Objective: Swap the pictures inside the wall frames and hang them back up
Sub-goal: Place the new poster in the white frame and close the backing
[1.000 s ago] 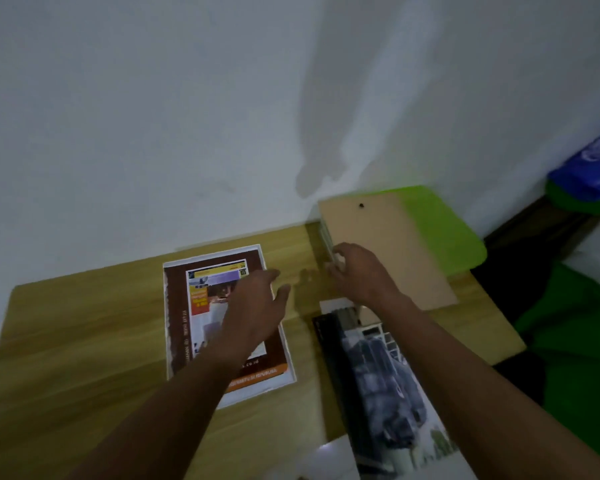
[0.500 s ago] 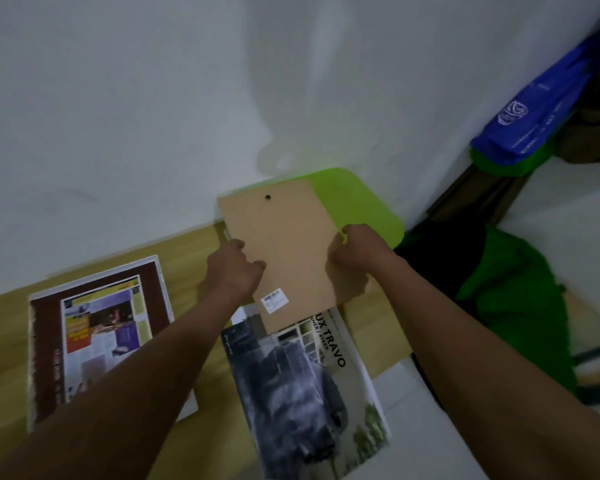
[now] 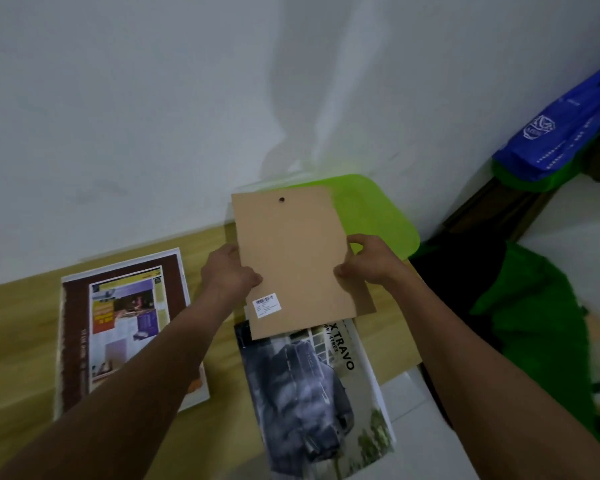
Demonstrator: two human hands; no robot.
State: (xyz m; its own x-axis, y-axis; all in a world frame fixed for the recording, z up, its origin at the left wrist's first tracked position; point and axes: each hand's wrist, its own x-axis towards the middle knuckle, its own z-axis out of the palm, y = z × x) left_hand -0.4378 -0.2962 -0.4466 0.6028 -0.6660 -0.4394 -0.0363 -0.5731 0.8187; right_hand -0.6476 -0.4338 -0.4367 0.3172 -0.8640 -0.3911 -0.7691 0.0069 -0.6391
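I hold a tan frame backing board (image 3: 293,258), with a small hole near its top and a barcode sticker low on its left, just above the wooden table (image 3: 21,327). My left hand (image 3: 231,273) grips its left edge and my right hand (image 3: 369,263) grips its right edge. A second tan board edge (image 3: 364,303) shows under it at the lower right. A brown-bordered picture (image 3: 118,327) lies flat to the left. A dark car picture (image 3: 312,393) lies below the board and overhangs the table's front edge.
A lime green stool seat (image 3: 378,216) stands against the white wall behind the board. A blue bag (image 3: 555,133) and green cloth (image 3: 534,323) lie at the right beside the table. White floor shows at the lower right.
My left hand left the brown-bordered picture and took the board's left edge; my right hand moved to its right edge. Both hands have lifted the board slightly. The camera turned right.
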